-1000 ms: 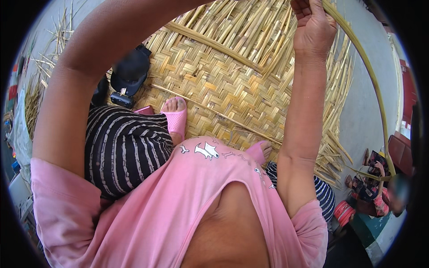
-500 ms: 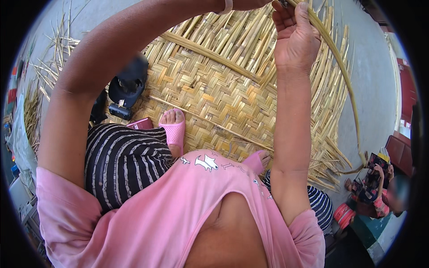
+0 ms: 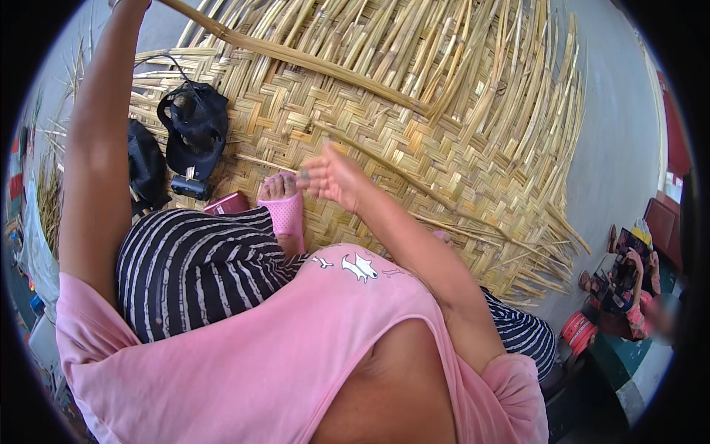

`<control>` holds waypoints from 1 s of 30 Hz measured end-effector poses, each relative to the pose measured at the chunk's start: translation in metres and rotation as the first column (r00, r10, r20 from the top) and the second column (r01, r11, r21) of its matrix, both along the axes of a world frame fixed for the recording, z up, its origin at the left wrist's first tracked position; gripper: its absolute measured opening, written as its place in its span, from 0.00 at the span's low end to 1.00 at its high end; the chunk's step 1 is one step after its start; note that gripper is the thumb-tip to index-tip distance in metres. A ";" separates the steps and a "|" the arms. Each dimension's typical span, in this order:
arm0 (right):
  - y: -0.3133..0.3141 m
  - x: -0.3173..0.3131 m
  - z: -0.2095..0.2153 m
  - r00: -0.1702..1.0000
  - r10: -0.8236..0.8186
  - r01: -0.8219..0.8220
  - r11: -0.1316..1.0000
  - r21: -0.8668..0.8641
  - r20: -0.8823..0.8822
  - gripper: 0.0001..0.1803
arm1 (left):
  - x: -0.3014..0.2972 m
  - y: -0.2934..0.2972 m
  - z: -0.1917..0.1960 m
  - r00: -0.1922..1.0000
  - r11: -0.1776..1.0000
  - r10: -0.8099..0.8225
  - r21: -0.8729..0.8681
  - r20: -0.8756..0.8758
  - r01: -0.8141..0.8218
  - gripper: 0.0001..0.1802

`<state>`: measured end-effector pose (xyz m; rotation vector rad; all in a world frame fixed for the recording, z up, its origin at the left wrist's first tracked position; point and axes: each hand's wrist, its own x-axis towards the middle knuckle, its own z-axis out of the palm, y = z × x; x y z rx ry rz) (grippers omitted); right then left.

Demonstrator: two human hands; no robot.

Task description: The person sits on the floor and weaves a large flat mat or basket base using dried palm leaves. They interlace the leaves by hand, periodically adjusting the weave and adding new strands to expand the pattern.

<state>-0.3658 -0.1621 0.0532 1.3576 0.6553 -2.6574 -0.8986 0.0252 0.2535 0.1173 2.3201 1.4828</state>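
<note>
My right hand [image 3: 330,180] reaches across the woven mat [image 3: 399,166], palm turned sideways, fingers stretched out and holding nothing. Behind it, a thin cane strip [image 3: 414,177] slants over the weave toward the lower right. My left arm [image 3: 96,148] stretches up to the top left, where the picture's edge cuts off the hand. A wider flat strip [image 3: 296,53] runs from that top edge down to the boundary between the woven part and the loose reed strips [image 3: 458,44]. Whether my left hand holds it is out of sight.
Left of the mat lie a black cap [image 3: 196,129], a black cylindrical object [image 3: 191,187] and a dark red booklet [image 3: 228,203]. My foot in a pink slipper [image 3: 283,214] rests on the weave. At right, another person [image 3: 632,288] sits by a red-and-white container [image 3: 578,333].
My right hand has let go of the long strip and swung down and left. The strip it held now slants over the mat. My left arm has swung left, its hand out of view.
</note>
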 end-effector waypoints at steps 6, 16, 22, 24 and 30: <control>0.068 0.022 0.001 0.884 0.193 -0.467 0.415 0.781 0.426 0.15 | 0.046 -0.108 -0.221 0.901 0.965 -0.059 0.256 0.429 -0.059 0.15; 0.167 0.049 -0.009 0.553 0.053 -0.790 -0.284 0.544 0.831 0.15 | 0.118 -0.084 -0.207 0.872 0.917 -0.087 0.380 0.482 -0.119 0.32; 0.169 0.046 -0.004 0.513 0.015 -0.823 -0.276 0.497 0.858 0.15 | 0.149 -0.040 -0.220 0.787 0.874 -0.475 0.319 0.394 0.368 0.34; 0.167 0.043 0.003 0.540 -0.044 -0.827 -0.213 0.520 0.840 0.14 | 0.185 -0.023 -0.248 0.621 0.786 -0.618 0.392 0.483 0.477 0.29; 0.180 0.043 0.005 0.539 -0.199 -0.807 0.156 0.570 0.818 0.14 | 0.314 -0.008 -0.237 0.331 0.363 -0.874 0.026 0.356 0.931 0.21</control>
